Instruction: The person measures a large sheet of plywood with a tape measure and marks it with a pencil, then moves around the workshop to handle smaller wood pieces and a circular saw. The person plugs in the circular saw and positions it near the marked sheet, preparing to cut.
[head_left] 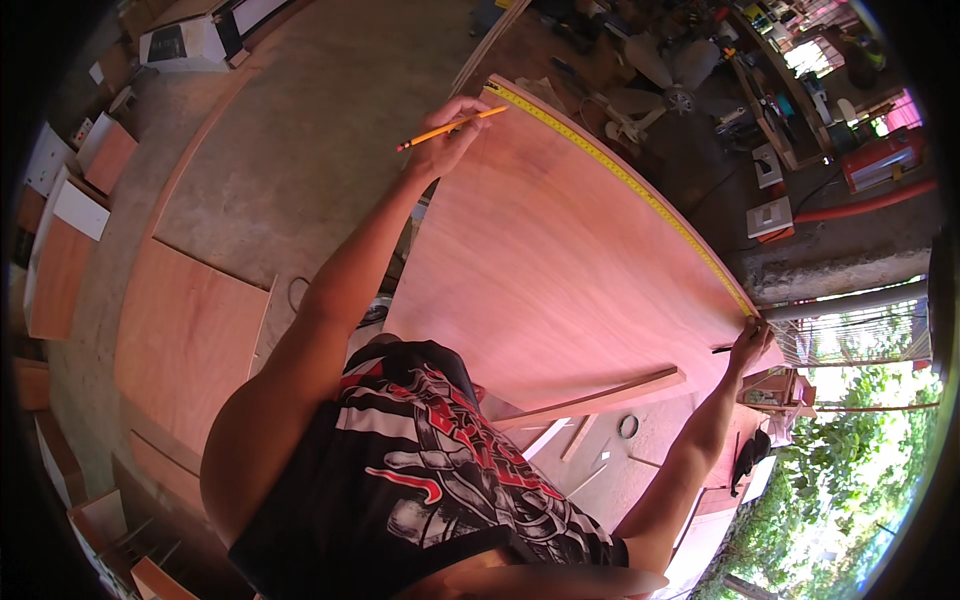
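Observation:
A large reddish plywood sheet (560, 250) lies in front of me. A yellow tape measure (625, 183) is stretched along its far edge. My left hand (447, 148) is at the sheet's far left corner, fingers closed round a yellow pencil (440, 134) whose eraser end points left. The pencil's other end is beside the tape. At the tape's right end, my right hand (750, 345) is closed on it at the sheet's edge; the tape's case cannot be made out. A small dark object (721, 350) lies beside that hand.
A wooden strip (600, 397) lies across the sheet's near side. Another plywood panel (190, 340) is on the floor to the left, near several box-like wooden pieces (70, 250). A fan (678, 98) and cluttered tools stand beyond the sheet. Greenery (840, 460) shows at right.

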